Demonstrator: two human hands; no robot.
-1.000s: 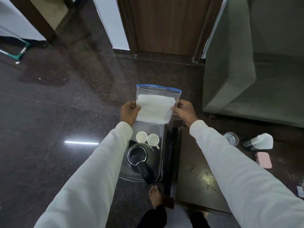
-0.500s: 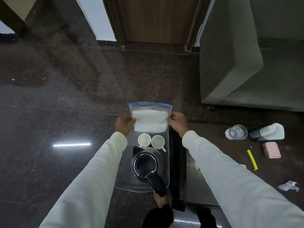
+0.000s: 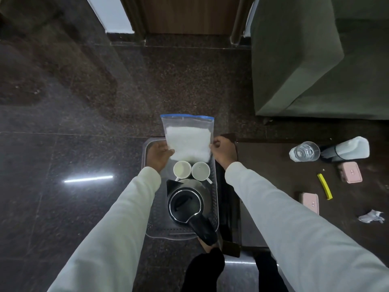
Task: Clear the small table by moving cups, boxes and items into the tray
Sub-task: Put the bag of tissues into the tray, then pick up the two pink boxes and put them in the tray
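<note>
1. Bag (image 3: 188, 140) of white powder held upright over tray's (image 3: 215, 199) far end, blue zip edge pointing away, above two cups (image 3: 191, 169).
2. Left hand (image 3: 159, 154) and right hand (image 3: 223, 150) fingers pinching bag's side edges.

Both hands held a clear zip bag (image 3: 188, 142) of white granules upright over the far end of the clear tray (image 3: 215, 199), the left hand (image 3: 159, 153) pinching its left edge and the right hand (image 3: 223, 149) its right edge. Just behind the bag in the tray stood two white cups (image 3: 191, 170) side by side, and nearer the person a black kettle (image 3: 186, 204) with its handle pointing back. To the right, on the dark tabletop (image 3: 271, 175), lay a clear tumbler (image 3: 304, 151) on its side, a white bottle (image 3: 347, 149), two pink boxes (image 3: 350, 172), a yellow clip (image 3: 325, 186) and a crumpled wrapper (image 3: 370, 216).
</note>
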